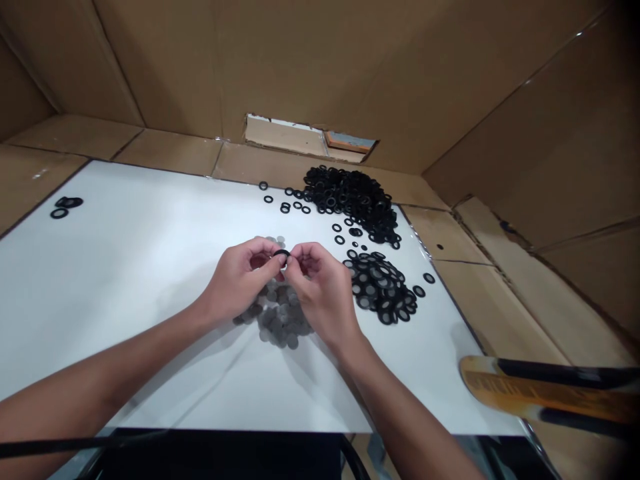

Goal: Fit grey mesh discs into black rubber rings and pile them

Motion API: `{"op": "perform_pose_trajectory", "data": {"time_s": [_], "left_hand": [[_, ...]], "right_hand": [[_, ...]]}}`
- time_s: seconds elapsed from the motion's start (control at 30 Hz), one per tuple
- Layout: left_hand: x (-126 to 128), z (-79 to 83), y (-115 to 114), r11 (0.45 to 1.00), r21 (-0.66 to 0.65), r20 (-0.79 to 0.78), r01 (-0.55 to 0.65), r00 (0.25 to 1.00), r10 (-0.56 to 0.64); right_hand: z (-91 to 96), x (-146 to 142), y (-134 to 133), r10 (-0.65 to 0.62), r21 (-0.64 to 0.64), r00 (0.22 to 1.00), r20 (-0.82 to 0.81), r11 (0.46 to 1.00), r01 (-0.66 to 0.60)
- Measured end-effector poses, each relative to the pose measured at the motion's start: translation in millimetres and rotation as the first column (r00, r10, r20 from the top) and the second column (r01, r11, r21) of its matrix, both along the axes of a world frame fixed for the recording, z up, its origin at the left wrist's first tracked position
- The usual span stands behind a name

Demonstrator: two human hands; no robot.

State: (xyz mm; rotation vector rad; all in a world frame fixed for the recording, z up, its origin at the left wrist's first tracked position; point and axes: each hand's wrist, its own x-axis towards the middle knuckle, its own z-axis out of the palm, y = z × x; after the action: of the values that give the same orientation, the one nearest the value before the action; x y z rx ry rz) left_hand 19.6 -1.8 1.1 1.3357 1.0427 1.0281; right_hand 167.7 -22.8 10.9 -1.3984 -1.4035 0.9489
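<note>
My left hand [240, 280] and my right hand [320, 290] meet above the white board [125, 280], and the fingertips of both pinch a black rubber ring [281, 257]. Directly below them lies a loose pile of grey mesh discs [279, 319], partly hidden by my hands. Farther back, a large heap of black rubber rings [347, 199] sits with several scattered rings nearby. Closer to my right hand is a spread of black rings with grey mesh centres [377, 290]. A small group of black rings [65, 207] lies at the board's far left.
Cardboard walls and panels surround the white board, with a rectangular opening [285, 137] in the back wall. A yellow-and-black object [540, 393] lies at the front right, beyond the board's edge. A black cable [75, 445] runs along the front edge.
</note>
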Motion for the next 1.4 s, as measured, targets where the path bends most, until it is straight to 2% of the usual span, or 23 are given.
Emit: {"op": "perform_pose_trajectory", "data": {"time_s": [0.17,0.23,0.33,0.57,0.83,1.17,1.4], "left_hand": [[-1,5.5,0,0.999,-0.011,0.039,0.037,0.999,-0.037],[-2,6.6,1,0.999,-0.020,0.048,0.046,0.998,-0.045],[-4,7.2,2,0.999,-0.022,0.047,0.029,0.999,-0.028],[-4,7.4,3,0.999,-0.046,0.056,0.013,0.998,-0.010],[-3,6.7,3,0.996,-0.069,0.103,0.049,0.994,-0.041],[-6,9.1,1,1.000,-0.017,0.040,-0.003,0.999,0.004],[-5,9.3,2,1.000,-0.016,0.076,-0.011,0.997,0.012]], "right_hand": [[5.3,1,4,0.020,-0.092,0.974,-0.225,0.995,-0.042],[8.3,4,6,0.054,-0.118,0.965,-0.257,0.989,-0.087],[9.7,9,8,0.085,-0.139,0.960,-0.266,0.982,-0.125],[10.7,8,6,0.055,-0.133,0.962,-0.267,0.987,-0.093],[12.2,1,4,0.067,-0.092,0.957,-0.281,0.991,-0.096],[13.1,6,5,0.064,-0.111,0.966,-0.249,0.989,-0.094],[13.3,7,6,0.017,-0.118,0.961,-0.275,0.992,-0.051]]}}
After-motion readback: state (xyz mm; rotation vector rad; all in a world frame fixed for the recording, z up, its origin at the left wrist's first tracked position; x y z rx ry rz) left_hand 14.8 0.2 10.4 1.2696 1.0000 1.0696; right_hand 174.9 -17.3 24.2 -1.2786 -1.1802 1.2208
